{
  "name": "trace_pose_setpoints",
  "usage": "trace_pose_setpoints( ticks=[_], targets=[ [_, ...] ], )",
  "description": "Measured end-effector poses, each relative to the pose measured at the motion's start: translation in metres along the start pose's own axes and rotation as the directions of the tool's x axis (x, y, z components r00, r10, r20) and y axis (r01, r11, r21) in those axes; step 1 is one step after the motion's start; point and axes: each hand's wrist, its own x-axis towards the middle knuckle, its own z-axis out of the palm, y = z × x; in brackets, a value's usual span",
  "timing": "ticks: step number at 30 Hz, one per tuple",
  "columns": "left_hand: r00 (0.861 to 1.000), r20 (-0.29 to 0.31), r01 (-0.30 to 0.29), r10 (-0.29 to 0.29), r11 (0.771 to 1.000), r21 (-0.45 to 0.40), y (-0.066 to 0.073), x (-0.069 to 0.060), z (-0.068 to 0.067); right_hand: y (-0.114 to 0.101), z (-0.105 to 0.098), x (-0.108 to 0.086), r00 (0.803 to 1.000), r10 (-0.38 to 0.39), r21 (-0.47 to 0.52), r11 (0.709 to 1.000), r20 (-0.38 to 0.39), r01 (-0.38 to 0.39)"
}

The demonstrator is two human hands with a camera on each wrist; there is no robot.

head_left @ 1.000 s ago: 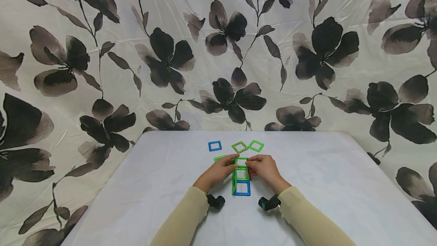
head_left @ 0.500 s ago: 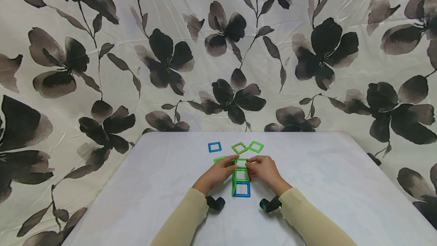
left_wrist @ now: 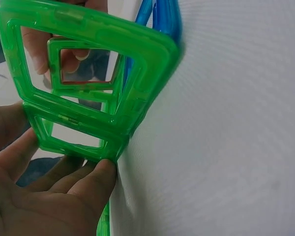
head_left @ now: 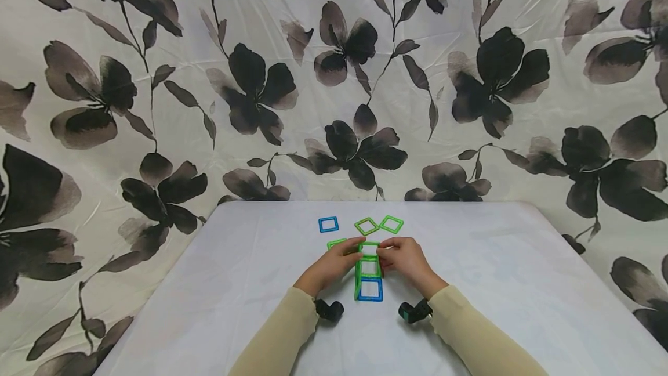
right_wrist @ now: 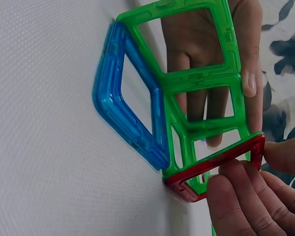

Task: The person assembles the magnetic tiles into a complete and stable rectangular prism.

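Note:
A small structure of see-through magnetic tiles [right_wrist: 201, 76], mostly green, stands in front of me on the table. At its near end is a blue square tile [right_wrist: 108, 93]. My left hand [head_left: 331, 264] is at its left side. In the left wrist view the extended fingers [left_wrist: 96, 184] touch the green wall tile [left_wrist: 150, 54] row from outside, the thumb near its upper edge. My right hand [head_left: 409, 260] pinches a red square tile [right_wrist: 219, 160] at the right side, with some fingertips at its opening. A green edge runs along that red tile.
Beyond the structure lie a loose blue square tile [head_left: 329, 230] and two loose green square tiles, one a green diamond-turned tile [head_left: 391, 224]. Another green tile [head_left: 336, 242] is partly hidden behind my left hand. A floral cloth [head_left: 339, 144] hangs behind the white table [head_left: 250, 248].
Both hands stay almost still at the structure. The right wrist has shifted very slightly to the right; the loose tiles have not moved.

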Motion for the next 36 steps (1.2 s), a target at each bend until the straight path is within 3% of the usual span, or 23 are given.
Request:
trace_pose_setpoints(
  ticks=[16, 22, 25, 30, 36],
  targets=[
    [1.0, -0.014, 0.009, -0.009, 1.0, -0.02, 0.0, -0.001, 0.001, 0.002, -0.008, 0.01, 0.999, -0.039, -0.023, 0.999, 0.028, 0.04],
    [1.0, -0.015, 0.011, -0.011, 1.0, -0.001, -0.002, 0.0, 0.002, 0.005, -0.016, 0.022, 0.995, -0.085, -0.118, 0.989, 0.057, 0.091],
    [1.0, -0.012, 0.007, -0.007, 1.0, 0.007, -0.002, 0.0, 0.002, 0.006, -0.018, 0.027, 0.991, -0.12, -0.217, 0.967, 0.061, 0.131],
    [1.0, -0.001, -0.018, 0.018, 1.0, 0.01, 0.0, 0.0, 0.002, 0.005, -0.02, 0.035, 0.982, -0.18, -0.374, 0.908, 0.053, 0.187],
    [1.0, 0.004, -0.03, 0.03, 0.999, -0.018, 0.001, -0.001, 0.002, 0.003, -0.018, 0.043, 0.979, -0.197, -0.469, 0.861, 0.05, 0.197]
  ],
)
